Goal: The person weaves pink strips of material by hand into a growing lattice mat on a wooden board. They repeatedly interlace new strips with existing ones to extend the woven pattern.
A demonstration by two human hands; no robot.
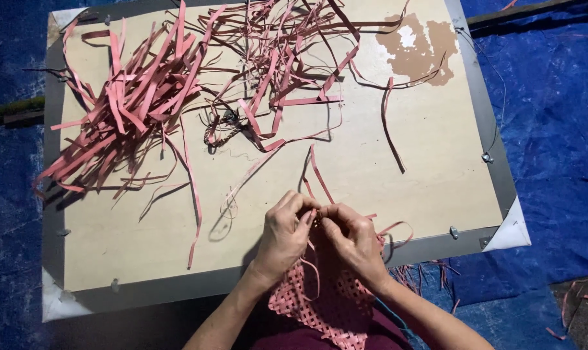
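Observation:
My left hand (285,234) and my right hand (353,240) meet at the near edge of a pale board (397,155), fingertips pinched together on thin pink strips at the top of a pink woven lattice mat (329,299). The mat hangs down from my hands over the board's edge toward my lap. One pink strip (317,174) rises from between my fingers across the board. What exactly sits between the fingertips is too small to make out.
A big pile of loose pink strips (128,97) covers the board's far left, and a thinner tangle (281,45) lies at the far middle. A small dark braided piece (221,133) rests below them. Blue tarp (553,129) surrounds the board. A brown patch (420,48) marks the far right.

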